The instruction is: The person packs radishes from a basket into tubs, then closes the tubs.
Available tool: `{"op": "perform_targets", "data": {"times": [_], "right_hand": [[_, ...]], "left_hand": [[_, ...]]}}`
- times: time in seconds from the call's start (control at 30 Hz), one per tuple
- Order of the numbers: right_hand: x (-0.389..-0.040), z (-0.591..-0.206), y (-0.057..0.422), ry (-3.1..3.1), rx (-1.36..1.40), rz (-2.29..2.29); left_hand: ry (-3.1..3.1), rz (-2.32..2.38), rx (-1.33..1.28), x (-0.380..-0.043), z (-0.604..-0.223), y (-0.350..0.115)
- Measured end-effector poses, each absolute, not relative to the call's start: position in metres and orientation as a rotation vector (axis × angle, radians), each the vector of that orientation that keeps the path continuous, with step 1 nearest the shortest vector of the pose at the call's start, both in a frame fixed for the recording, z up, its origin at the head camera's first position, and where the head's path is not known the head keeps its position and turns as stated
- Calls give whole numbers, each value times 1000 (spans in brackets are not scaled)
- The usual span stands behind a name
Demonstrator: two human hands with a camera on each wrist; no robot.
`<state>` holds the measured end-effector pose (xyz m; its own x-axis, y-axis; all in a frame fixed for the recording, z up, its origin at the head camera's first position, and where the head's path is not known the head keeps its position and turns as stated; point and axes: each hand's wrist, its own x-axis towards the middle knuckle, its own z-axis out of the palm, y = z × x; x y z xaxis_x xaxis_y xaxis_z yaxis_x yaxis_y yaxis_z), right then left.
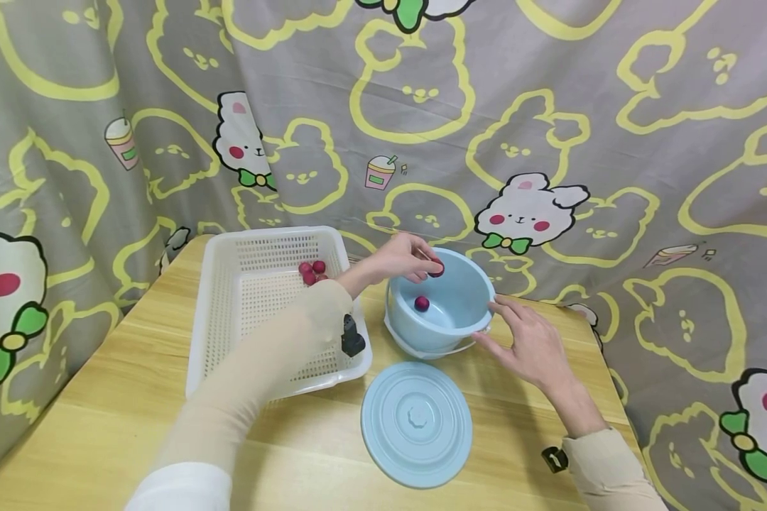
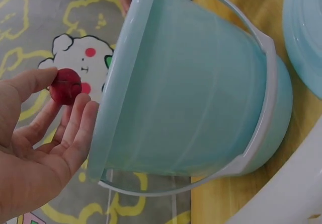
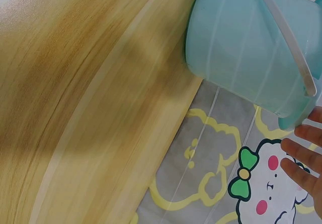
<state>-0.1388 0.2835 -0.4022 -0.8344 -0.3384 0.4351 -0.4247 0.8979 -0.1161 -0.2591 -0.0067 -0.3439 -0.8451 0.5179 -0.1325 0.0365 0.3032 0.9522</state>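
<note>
My left hand [image 1: 404, 259] pinches a round, dark red, plum-like fruit [image 2: 66, 86] between thumb and fingertips, over the mouth of a light blue bucket [image 1: 479, 284]. Inside the bucket lies another red fruit [image 1: 422, 304]. On the bucket's right side, my right hand [image 1: 529, 341] has its fingers spread and nearly straight, the fingertips right at the rim. Its fingers [image 3: 299, 153] show beside the rim in the right wrist view. Left of the bucket, several more red fruits sit in a white perforated basket [image 1: 214, 305], partly hidden by my left forearm.
A round, light blue lid [image 1: 417, 426] lies flat on the wooden table [image 1: 307, 454] in front of the bucket. The bucket's pale carrying handle [image 2: 269, 83] hangs down its side. Behind the table hangs a grey patterned curtain [image 1: 319, 85].
</note>
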Motion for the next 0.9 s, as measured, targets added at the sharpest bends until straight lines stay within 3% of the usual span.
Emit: {"op": "perform_targets", "data": {"times": [0.9], "right_hand": [[-139,-403,285,-2635,567,287]], "left_hand": [[2277,1277,583,-253,-356,19]]}}
